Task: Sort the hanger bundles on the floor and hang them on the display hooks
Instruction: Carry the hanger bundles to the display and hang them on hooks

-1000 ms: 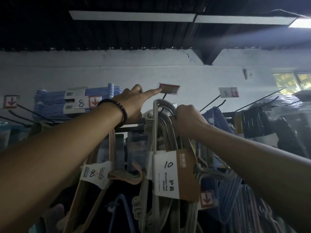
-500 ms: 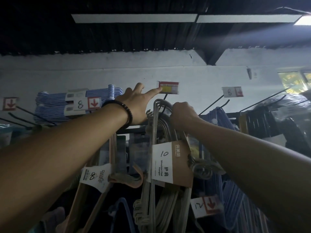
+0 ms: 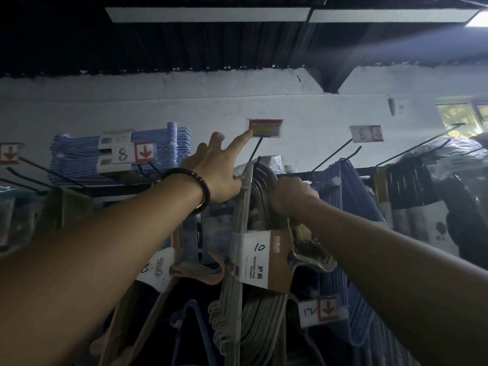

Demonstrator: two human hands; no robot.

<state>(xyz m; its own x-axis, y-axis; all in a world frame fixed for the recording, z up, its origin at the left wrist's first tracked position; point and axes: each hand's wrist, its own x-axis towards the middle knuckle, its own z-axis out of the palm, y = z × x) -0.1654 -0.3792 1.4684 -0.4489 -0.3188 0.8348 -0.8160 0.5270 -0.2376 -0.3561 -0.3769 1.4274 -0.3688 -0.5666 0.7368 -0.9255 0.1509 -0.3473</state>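
At the far left a blue hanger bundle [image 3: 79,162] already rests on the rack, its thin ribbed plastic arms banded by a paper sleeve marked 8, so part of the sorting looks done. Lower down, a pinkish-beige hanger bundle [image 3: 196,272] with a white card tag hangs as well. The left hand [image 3: 219,173], a dark beaded bracelet [image 3: 204,190] on its wrist, is spread with straight fingers. Its index tip touches a glossy red-and-yellow price label [image 3: 265,128] at the end of a thin black wire display hook [image 3: 254,151]. Just beneath, the right hand [image 3: 293,195] is clenched around the curved necks of the grey hanger bundle [image 3: 245,299], held up at that hook; whether the necks are over the wire yet cannot be told. A stiff brown-and-white cardboard sleeve [image 3: 266,260] marked 10 wraps its matte, broad-shouldered hangers. Right of it hang slim blue hangers [image 3: 343,196] and a dark bundle [image 3: 406,186]. The floor is out of view, so what remains cannot be judged.
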